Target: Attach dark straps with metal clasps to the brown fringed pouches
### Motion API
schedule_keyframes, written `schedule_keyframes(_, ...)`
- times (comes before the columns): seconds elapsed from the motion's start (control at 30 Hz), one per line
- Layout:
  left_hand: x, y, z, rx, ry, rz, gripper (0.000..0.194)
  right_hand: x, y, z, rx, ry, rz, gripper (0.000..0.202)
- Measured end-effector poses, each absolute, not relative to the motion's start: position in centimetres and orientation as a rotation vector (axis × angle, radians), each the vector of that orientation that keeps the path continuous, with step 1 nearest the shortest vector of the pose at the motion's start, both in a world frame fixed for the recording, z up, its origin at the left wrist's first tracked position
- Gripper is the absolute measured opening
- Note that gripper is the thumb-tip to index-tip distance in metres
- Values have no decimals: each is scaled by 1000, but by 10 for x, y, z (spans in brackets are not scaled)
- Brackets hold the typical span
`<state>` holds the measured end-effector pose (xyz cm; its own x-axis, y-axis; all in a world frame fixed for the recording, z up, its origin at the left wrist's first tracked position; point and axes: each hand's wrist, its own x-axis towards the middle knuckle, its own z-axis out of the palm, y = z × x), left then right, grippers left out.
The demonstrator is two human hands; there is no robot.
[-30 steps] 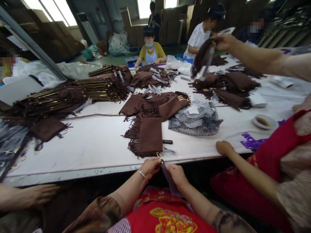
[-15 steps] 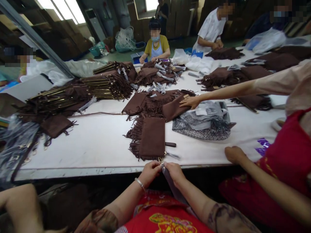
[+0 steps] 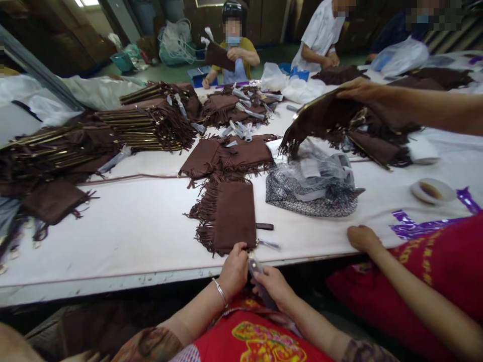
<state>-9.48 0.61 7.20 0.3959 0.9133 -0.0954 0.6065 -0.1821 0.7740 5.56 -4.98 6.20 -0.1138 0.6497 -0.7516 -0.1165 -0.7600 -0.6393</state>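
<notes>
A brown fringed pouch (image 3: pixel 234 213) lies flat on the table before me, with fringe on its left and a short wrist loop on its right. My left hand (image 3: pixel 234 271) is closed at the pouch's lower right corner, fingertips over its edge; the small metal fitting there is mostly hidden. Just right of it, my right hand (image 3: pixel 276 287) is closed round a dark strap (image 3: pixel 260 275) in clear plastic, which hangs down toward my lap. A wrapped tag or pull (image 3: pixel 268 245) sticks out from the pouch's corner.
More brown pouches (image 3: pixel 226 156) lie beyond. Stacked pouches (image 3: pixel 132 125) stand at left. A grey knitted bag with plastic (image 3: pixel 309 193) is to the right, near a bowl (image 3: pixel 432 191). A co-worker's hand (image 3: pixel 358 90) lifts a pouch; their other fist (image 3: pixel 364 239) rests at the table edge.
My left hand has moved up onto the pouch's edge, and my right hand has dropped a little with the strap. The co-worker at right has lifted a pouch off the pile and rightward.
</notes>
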Motion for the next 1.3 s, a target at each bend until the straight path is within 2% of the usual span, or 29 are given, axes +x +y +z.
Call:
schedule_keyframes(0.27,-95,8,75,1850,1242,498,18,51,-50,57,-1674,-642,1898,48)
schedule_keyframes(0.57,-93,-2,84,1794,1195,538,15,41,-29,51,-1660,-634,1716,31)
schedule_keyframes(1.03,-100,10,79,1716,1098,329,15,44,-47,54,-1612,-642,1810,40)
schedule_keyframes(1.17,-101,20,81,1713,1049,328,15,46,-41,52,-1755,-846,1655,42)
schedule_keyframes(1.3,-98,17,75,1724,1063,400,13,51,-35,51,-1859,-1155,1337,36)
